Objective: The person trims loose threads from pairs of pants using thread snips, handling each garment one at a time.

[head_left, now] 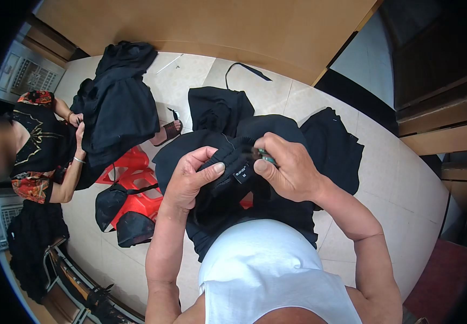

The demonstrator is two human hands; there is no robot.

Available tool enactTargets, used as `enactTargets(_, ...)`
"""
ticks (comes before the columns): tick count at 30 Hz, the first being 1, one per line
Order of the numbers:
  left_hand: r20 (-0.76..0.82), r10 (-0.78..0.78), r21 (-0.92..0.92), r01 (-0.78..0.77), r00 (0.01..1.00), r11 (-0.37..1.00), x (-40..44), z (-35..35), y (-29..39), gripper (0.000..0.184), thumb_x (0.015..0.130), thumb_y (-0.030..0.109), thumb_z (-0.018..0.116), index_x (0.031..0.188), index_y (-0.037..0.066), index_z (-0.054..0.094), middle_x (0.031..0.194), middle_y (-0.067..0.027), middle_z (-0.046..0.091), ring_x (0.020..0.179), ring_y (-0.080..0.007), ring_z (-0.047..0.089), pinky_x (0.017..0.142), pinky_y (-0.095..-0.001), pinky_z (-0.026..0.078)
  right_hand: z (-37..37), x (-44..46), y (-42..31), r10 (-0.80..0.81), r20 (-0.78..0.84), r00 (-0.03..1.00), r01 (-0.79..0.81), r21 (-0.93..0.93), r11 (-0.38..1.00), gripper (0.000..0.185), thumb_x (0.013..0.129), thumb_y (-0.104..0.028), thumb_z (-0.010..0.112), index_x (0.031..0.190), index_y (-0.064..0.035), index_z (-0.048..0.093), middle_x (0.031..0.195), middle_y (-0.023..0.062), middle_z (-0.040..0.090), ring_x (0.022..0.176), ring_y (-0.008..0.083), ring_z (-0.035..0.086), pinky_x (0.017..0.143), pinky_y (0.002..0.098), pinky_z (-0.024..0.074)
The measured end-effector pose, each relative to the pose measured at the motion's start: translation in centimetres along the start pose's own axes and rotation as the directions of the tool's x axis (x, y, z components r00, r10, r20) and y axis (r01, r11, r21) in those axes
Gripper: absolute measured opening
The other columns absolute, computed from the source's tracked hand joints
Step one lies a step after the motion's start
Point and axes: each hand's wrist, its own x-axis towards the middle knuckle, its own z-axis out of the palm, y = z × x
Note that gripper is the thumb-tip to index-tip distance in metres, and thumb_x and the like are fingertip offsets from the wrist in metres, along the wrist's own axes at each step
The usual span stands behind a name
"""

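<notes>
A black garment (pixel 225 156) with a gathered waistband lies bunched over my lap. Its small black label (pixel 242 174) bears white print and an "M". My left hand (pixel 193 175) pinches the waistband between thumb and fingers, left of the label. My right hand (pixel 290 167) is closed at the right side of the waistband, around small green-handled snips (pixel 267 157). The blades are partly hidden by my fingers and blurred against the black cloth.
At left a co-worker (pixel 39 146) holds another black garment (pixel 117 108). Between us is a red plastic stool (pixel 136 189) with dark cloth pieces. More black cloth (pixel 333 146) lies at right. A black strap (pixel 249 69) lies on the tiled floor (pixel 376 178), before a wooden panel (pixel 217 27).
</notes>
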Motion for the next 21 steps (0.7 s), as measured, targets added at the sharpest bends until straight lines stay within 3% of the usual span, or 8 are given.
enactTargets(3,-0.007,0.0,-0.021,0.0,1.0,1.0,0.0,-0.2,-0.1,0.015,0.089,0.004,0.072,0.103,0.003,0.068,0.086,-0.0003,0.068,0.072,-0.0038,0.06,0.072,-0.0139,0.049,0.0,-0.5,1.0,-0.136,0.048,0.989,0.145,-0.34,0.929,0.033,0.104,-0.034,0.055,0.085,-0.0079,0.058,0.074,0.0049,0.048,0.052,0.0178,0.042,0.049,0.0315,0.0358)
enactTargets(21,0.016,-0.015,-0.022,0.016,1.0,1.0,-1.1,-0.2,-0.1,0.016,0.087,0.004,0.074,0.102,0.003,0.069,0.085,-0.0001,0.068,0.07,-0.004,0.059,0.071,-0.0139,0.048,1.4,-1.5,0.1,-0.199,0.063,0.978,0.208,-0.363,0.908,0.027,0.099,-0.027,0.063,0.08,-0.0081,0.056,0.073,0.004,0.045,0.051,0.0184,0.041,0.048,0.0305,0.0359)
